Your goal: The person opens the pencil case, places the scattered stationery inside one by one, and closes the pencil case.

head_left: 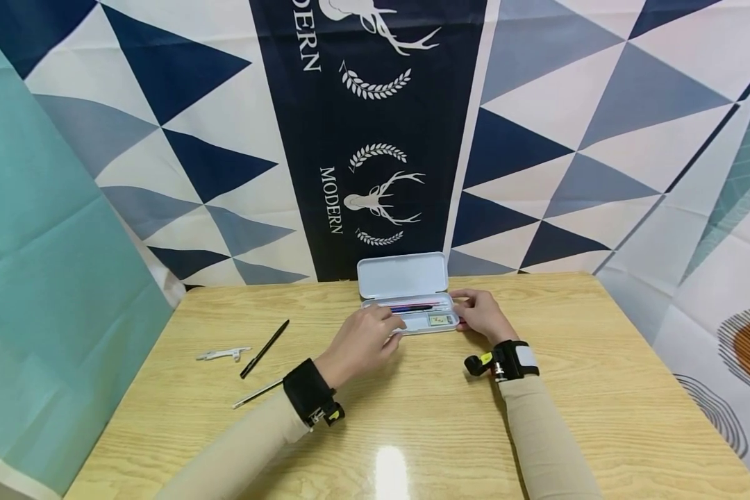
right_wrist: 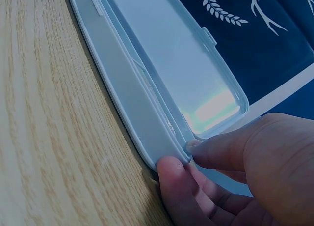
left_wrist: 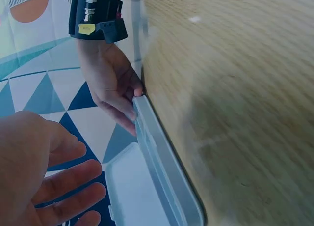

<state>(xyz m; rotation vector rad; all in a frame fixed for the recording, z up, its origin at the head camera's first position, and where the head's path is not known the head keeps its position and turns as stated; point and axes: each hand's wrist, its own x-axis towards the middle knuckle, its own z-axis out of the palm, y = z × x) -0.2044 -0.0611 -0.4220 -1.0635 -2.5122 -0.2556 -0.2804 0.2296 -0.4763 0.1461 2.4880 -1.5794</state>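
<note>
A pale blue pencil case (head_left: 417, 322) lies on the table by the back edge, its lid (head_left: 403, 276) raised against the backdrop. Several slim pens (head_left: 411, 307) lie along its rear part, and a small rectangular piece with a yellowish face (head_left: 440, 320) sits at the front right. My right hand (head_left: 482, 316) grips the case's right end; the right wrist view shows thumb and fingers (right_wrist: 175, 179) pinching its corner. Over the case's left front reaches my left hand (head_left: 364, 346). Its fingers (left_wrist: 73, 191) look loosely spread in the left wrist view, with nothing held.
On the left of the wooden table (head_left: 437, 423) lie a black pen (head_left: 265, 348), a second pen (head_left: 257, 394) partly behind the left wrist, and a white tool resembling a drawing compass (head_left: 223, 354). Patterned cloth (head_left: 387, 139) hangs right behind the table.
</note>
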